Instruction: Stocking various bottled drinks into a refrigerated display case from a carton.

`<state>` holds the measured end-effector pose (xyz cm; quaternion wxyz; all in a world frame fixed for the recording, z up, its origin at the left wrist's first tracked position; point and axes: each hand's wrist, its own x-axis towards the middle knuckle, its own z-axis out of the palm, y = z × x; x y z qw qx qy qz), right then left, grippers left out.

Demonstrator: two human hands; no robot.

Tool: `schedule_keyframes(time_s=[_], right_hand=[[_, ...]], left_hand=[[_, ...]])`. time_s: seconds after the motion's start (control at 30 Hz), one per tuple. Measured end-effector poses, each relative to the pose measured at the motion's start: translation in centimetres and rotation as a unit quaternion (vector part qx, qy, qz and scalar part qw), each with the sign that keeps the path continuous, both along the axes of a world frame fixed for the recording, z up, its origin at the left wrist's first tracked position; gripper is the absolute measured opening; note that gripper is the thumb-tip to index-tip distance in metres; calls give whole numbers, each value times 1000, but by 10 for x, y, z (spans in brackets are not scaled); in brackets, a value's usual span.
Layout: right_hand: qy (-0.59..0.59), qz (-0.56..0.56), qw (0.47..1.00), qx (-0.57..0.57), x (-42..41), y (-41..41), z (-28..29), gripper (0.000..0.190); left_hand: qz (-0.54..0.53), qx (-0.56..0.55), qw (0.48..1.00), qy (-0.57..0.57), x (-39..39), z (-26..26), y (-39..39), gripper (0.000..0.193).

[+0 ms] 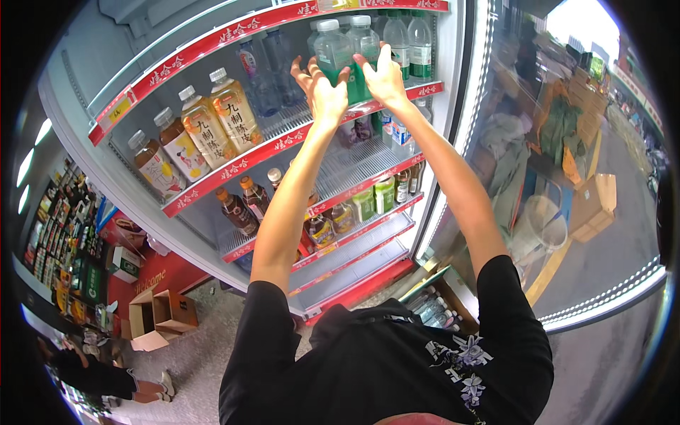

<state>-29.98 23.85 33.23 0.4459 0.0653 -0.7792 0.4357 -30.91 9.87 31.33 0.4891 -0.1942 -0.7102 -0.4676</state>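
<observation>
Both my hands reach up to an upper shelf of a drinks cooler. My left hand (pixel 328 93) is around a clear plastic bottle with a green lower part and white cap (pixel 333 49). Just to its right, my right hand (pixel 383 77) holds a similar bottle (pixel 363 40). More green-labelled bottles (pixel 421 48) stand at the shelf's right end. Further left on this shelf are dark bluish bottles (pixel 271 71), amber tea bottles with white caps (pixel 232 109) and brown tea bottles (pixel 180 143). The shelf's red front strip (pixel 234 169) runs below them.
Lower shelves hold dark-brown bottles (pixel 237 212) and green-labelled drinks (pixel 384 195). The glass door (pixel 531 159) stands open at right. A carton of bottles (pixel 451 289) sits on the floor below. Opened cardboard boxes (pixel 172 312) and another person (pixel 98 374) are at lower left.
</observation>
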Motion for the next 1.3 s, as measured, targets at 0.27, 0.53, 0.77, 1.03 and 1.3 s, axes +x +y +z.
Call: schedule_keyframes(time_s=[0.27, 0.53, 0.77, 1.03, 1.3], right_hand=[[372, 133, 912, -111, 86, 17, -61, 79], [42, 178, 890, -418, 267, 47, -203, 48], [-411, -12, 594, -691, 379, 95, -461, 39], [-440, -313, 487, -687, 502, 100, -673, 93], [-590, -370, 552, -458, 508, 102, -688, 60]], left_hand=[[-78, -143, 952, 260, 86, -11, -41, 74], [-441, 3, 884, -156, 218, -121, -88, 70], [-386, 308, 533, -687, 256, -252, -115, 51], [-309, 345, 439, -770, 274, -323, -164, 46], [-330, 253, 503, -758, 279, -292, -109, 45]])
